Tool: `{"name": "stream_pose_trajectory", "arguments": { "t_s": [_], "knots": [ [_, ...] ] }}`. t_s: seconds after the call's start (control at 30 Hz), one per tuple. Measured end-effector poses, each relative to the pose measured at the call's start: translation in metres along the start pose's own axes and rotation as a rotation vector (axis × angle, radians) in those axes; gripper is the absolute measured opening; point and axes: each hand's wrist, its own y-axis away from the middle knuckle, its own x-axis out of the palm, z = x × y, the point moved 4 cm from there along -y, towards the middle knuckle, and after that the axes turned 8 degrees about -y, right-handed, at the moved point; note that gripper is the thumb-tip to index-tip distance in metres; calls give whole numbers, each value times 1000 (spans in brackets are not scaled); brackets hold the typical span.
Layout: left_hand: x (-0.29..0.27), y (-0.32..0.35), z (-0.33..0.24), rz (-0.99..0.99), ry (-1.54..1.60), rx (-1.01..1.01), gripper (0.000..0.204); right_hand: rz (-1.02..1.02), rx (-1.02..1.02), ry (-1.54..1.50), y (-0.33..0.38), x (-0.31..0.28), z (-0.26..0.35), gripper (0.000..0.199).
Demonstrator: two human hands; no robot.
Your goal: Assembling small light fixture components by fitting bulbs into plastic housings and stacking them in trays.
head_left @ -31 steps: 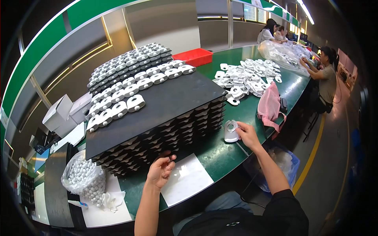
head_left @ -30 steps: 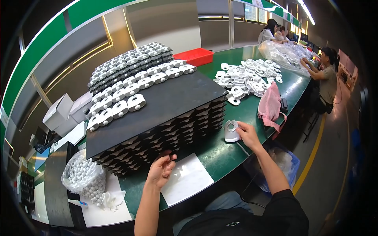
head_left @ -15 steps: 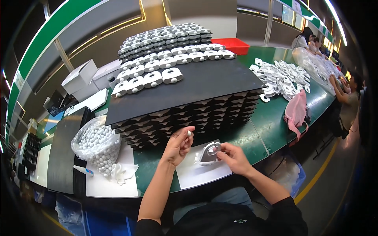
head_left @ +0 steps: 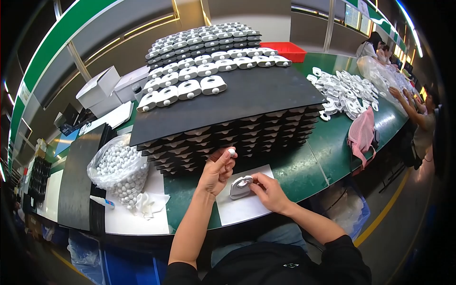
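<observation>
Between the thumb and forefinger of my left hand point(head_left: 218, 172) is a small white ball point(head_left: 232, 151), held up in front of the stacked boards. My right hand point(head_left: 270, 193) pinches the edge of a white and grey plastic housing point(head_left: 240, 188) with a rounded opening, tilted above a white sheet point(head_left: 247, 209). The ball and the housing are apart. Behind both hands rises a stack of black boards point(head_left: 266, 97), its top one bearing rows of similar housings point(head_left: 190, 89), each with a ball at its front.
To the left stand a clear bag of white balls point(head_left: 121, 164), a glue tube point(head_left: 101, 202) and a crumpled white cloth point(head_left: 148, 205). Loose housings point(head_left: 344, 92) lie heaped at the right, near a pink cloth item point(head_left: 362, 130) and a red bin point(head_left: 285, 51). Another person point(head_left: 420, 111) works farther right.
My right hand has brought the housing left, closer to my left hand, and turned it. The ball in my left fingers shows more fully and sits slightly higher.
</observation>
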Motion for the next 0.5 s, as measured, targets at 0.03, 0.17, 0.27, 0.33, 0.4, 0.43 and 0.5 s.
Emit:
{"name": "stream_pose_trajectory", "arguments": {
  "t_s": [0.03,0.17,0.27,0.33,0.4,0.43,0.5],
  "knots": [
    [0,0,0,4,9,-10,17,-15,-32,51,0,-1,2,13],
    [2,0,1,33,-9,-10,20,-66,-64,8,0,-2,-4,12],
    [2,0,0,40,-1,-13,20,-104,-61,-88,0,-3,-3,12],
    [2,-1,1,68,-5,-18,21,-108,-125,89,2,-3,0,13],
    [2,-1,1,74,-20,-21,21,-89,-190,165,2,-1,6,13],
    [3,-1,1,81,-35,-24,20,-69,-254,241,3,1,10,14],
    [3,-2,2,78,-31,-29,20,-47,-292,253,3,5,12,14]
  ]
}}
